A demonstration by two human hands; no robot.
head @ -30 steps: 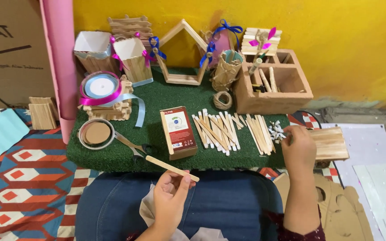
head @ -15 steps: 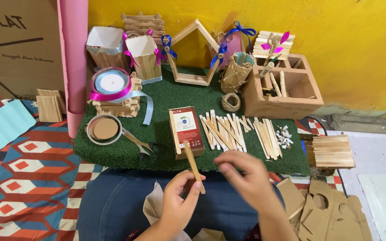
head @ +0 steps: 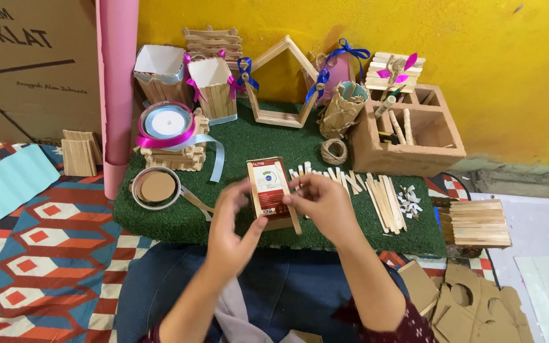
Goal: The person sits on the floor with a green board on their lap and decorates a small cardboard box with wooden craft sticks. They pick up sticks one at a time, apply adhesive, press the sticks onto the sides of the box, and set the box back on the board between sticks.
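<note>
Holding a flat wooden craft stick (head: 292, 208) between both hands, I see it standing nearly upright over the front edge of the green turf mat (head: 179, 219), just in front of a small red-and-white box (head: 269, 190). My left hand (head: 231, 223) is half closed, thumb and fingertips meeting the stick low down; my right hand (head: 321, 202) pinches it near the top. I judge it light, stiff and smooth, yet thin enough to snap if bent, so the flat faces near each end look the safest hold. It is pale, narrow wood with rounded ends. More loose sticks (head: 376, 194) lie toward the mat's right edge, a ribbon spool (head: 166, 124) toward its left.
</note>
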